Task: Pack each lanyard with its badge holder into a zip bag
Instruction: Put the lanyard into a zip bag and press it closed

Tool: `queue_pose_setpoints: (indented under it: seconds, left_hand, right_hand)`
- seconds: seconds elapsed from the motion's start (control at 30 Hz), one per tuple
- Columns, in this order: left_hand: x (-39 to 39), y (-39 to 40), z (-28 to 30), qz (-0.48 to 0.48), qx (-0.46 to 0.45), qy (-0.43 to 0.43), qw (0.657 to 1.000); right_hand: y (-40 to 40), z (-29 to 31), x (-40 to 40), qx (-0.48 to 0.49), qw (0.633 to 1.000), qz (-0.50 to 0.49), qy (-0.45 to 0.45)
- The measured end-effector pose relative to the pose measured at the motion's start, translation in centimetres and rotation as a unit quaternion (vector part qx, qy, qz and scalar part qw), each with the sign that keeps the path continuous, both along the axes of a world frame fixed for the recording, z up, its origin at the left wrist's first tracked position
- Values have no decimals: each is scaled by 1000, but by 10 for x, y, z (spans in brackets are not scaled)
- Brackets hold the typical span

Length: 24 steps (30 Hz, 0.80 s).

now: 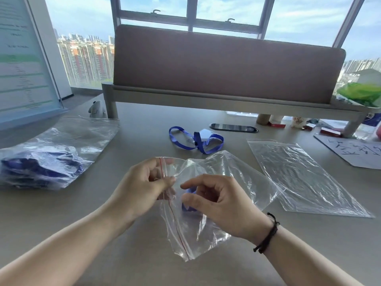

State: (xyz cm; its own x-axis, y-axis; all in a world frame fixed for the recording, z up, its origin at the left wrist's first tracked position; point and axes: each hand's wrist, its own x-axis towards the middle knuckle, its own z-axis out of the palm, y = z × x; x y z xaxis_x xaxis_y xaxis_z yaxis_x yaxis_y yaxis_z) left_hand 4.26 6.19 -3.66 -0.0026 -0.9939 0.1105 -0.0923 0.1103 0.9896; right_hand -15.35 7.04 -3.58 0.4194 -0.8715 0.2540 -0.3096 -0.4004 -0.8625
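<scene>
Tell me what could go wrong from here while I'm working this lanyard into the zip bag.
The left hand pinches only one spot on the red zip edge of the zip bag, so the mouth could collapse and snag the blue lanyard held by the right hand. The film is already crumpled and may trap the strap partway. The loose lanyard lying just beyond the bag could get dragged or knocked.

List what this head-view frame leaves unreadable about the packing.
- Blue lanyard piece in the zip bag: mostly behind the right hand; badge holder unseen.
- Packed bags, left: count blurred by overlapping plastic.
- Poster: text too blurred.
- Paper, right: cut by the edge.
</scene>
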Motion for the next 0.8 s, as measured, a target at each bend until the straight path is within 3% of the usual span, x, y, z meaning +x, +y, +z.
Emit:
queue_pose_setpoints:
  seconds: [0.23, 0.4, 0.5, 0.6, 0.8]
  left_hand:
    - [3, 4, 4, -87, -32, -11, 996]
    - [13, 5, 12, -142, -93, -83, 982]
    - [23, 6, 20, -168, -93, -119, 974]
    - [32, 7, 33, -190, -101, -142, 966]
    - [43, 5, 68, -168, -140, -186, 958]
  right_hand:
    - [-13, -6, -3, -123, 976, -149, 101]
    - [-28, 19, 6, -154, 970, -139, 126]
    - [-36, 48, 14, -69, 984, -55, 154]
    - [-41, 69, 18, 57, 991, 74, 95]
    - [-50, 83, 16, 83, 994, 56, -41]
